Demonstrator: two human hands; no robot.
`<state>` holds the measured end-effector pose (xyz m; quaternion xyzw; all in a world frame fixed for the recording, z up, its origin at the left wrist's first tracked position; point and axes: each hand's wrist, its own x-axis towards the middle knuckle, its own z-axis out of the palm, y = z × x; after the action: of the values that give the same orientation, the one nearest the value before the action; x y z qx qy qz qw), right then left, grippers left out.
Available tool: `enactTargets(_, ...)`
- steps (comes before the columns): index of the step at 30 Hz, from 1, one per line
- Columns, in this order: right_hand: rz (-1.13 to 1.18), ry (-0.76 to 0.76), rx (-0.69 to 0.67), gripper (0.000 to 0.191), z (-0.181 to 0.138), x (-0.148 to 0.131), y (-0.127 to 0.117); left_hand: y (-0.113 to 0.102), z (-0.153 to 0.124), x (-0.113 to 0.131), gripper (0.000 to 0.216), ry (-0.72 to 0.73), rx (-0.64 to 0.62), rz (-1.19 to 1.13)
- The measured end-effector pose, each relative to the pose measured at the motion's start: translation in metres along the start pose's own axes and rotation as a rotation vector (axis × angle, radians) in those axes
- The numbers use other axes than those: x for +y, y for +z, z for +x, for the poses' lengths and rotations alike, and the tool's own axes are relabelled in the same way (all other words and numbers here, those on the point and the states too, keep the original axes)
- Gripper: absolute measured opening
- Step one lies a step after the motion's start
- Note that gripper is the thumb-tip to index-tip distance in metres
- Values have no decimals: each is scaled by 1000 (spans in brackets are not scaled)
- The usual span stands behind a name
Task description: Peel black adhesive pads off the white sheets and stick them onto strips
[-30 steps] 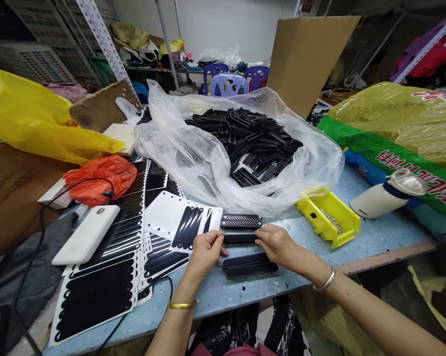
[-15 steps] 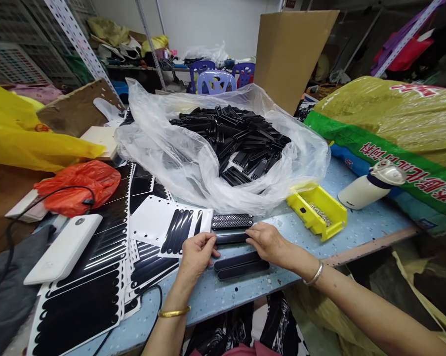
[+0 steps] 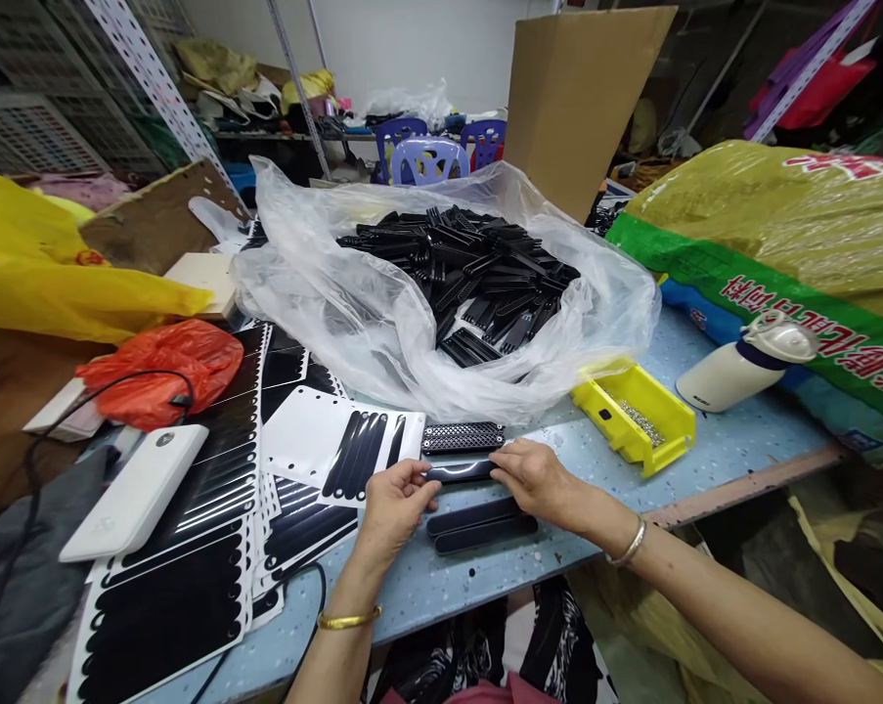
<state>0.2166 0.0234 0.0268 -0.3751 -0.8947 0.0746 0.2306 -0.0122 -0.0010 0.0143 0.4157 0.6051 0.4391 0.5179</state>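
Observation:
Between my two hands lies a glossy black strip (image 3: 459,472), gripped at its ends. My left hand (image 3: 397,499) pinches the left end between thumb and fingers. The right end is held by the closed fingers of my right hand (image 3: 533,474). Just beyond it sits a black perforated piece (image 3: 463,437) with a mesh-like face. Nearer to me, two flat black strips with rounded ends (image 3: 485,533) rest side by side on the blue table (image 3: 500,577). A white sheet with black stickers (image 3: 368,455) lies just left of my left hand.
A clear plastic bag (image 3: 382,362) holds many black pieces (image 3: 477,264). To the right stand a yellow bin (image 3: 595,416) with small metal parts, a white bottle (image 3: 730,376) and a large sack (image 3: 793,215). Sticker sheets (image 3: 169,596), a white power bank (image 3: 137,494) and an orange bag (image 3: 181,367) lie left.
The black strip between my hands now shows a bright shine and seems slightly tilted. Both hands keep hold of its ends; the whole view has shifted slightly.

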Motion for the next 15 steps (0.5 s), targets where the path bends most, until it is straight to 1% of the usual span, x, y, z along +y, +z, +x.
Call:
enactTargets(7,-13,-21,75,13,0,-2,-1,-1,0,0,26,-21,-12,-19)
enactTargets(15,-10,-39,73,15,0,-6,-5,-2,-1,1,28,-38,-13,-18)
